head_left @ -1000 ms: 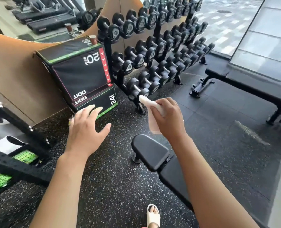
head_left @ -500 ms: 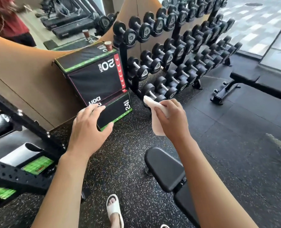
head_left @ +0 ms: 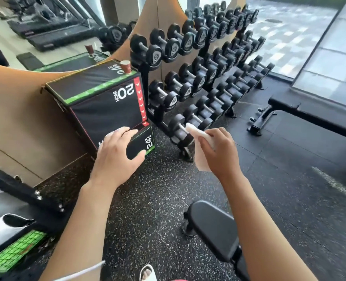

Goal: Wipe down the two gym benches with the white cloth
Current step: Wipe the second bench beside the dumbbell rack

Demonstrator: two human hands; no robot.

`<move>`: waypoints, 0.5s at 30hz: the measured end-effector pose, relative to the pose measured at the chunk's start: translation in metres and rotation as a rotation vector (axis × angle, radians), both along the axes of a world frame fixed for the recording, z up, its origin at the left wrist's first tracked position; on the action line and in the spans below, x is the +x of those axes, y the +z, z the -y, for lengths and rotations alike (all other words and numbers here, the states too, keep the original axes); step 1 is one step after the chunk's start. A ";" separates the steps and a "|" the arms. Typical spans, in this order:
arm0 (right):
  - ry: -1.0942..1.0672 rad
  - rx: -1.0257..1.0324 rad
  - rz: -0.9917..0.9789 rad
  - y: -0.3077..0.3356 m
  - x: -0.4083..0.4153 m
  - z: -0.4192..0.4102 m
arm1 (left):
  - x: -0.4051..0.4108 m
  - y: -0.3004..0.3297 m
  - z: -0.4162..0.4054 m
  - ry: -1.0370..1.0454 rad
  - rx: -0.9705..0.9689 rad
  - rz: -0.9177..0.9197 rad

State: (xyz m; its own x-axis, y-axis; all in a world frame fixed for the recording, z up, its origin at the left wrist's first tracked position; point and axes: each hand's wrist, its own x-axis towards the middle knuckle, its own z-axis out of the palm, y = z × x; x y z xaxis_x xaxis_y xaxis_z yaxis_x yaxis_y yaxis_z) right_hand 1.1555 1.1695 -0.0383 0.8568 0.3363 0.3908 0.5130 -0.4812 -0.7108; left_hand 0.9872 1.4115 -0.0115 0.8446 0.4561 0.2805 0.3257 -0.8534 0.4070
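Beside the dumbbell rack (head_left: 204, 78), floor level: near bench (head_left: 212, 226), black pad, below the rack, under the right forearm. Far bench (head_left: 310, 116), right of the rack, by the window. White cloth (head_left: 198, 147), pinched in the right hand (head_left: 218, 153), held in the air in front of the rack's lowest row, touching neither bench. Left hand (head_left: 115, 157), fingers straight and spread, empty, before the plyo box (head_left: 103, 102). Step judged: cloth in hand, wiping not begun. Next move calls for lowering the cloth flat onto the near pad.
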 end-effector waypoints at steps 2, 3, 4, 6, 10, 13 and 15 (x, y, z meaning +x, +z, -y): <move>-0.034 -0.008 0.017 0.004 0.001 -0.022 | 0.004 0.002 -0.026 -0.018 -0.020 -0.002; -0.044 -0.017 0.023 0.004 0.001 -0.031 | 0.006 0.002 -0.038 -0.030 -0.025 0.000; -0.050 -0.027 0.024 0.005 0.002 -0.040 | 0.009 0.002 -0.048 -0.040 -0.028 0.001; -0.062 -0.049 0.019 0.006 0.005 -0.054 | 0.016 -0.001 -0.066 -0.052 -0.039 0.002; -0.074 -0.075 0.033 0.008 0.018 -0.071 | 0.030 -0.011 -0.089 -0.065 -0.082 0.028; -0.072 -0.085 0.033 0.008 0.036 -0.080 | 0.049 -0.019 -0.099 -0.063 -0.103 0.029; -0.084 -0.077 0.033 0.007 0.053 -0.082 | 0.070 -0.021 -0.103 -0.074 -0.109 0.025</move>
State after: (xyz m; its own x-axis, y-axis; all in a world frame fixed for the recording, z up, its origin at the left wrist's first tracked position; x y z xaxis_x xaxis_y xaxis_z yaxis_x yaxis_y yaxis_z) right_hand 1.2082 1.2512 -0.0314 0.8704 0.2938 0.3952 0.4911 -0.5763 -0.6532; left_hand 1.0568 1.5146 -0.0325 0.8703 0.4219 0.2540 0.2523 -0.8250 0.5057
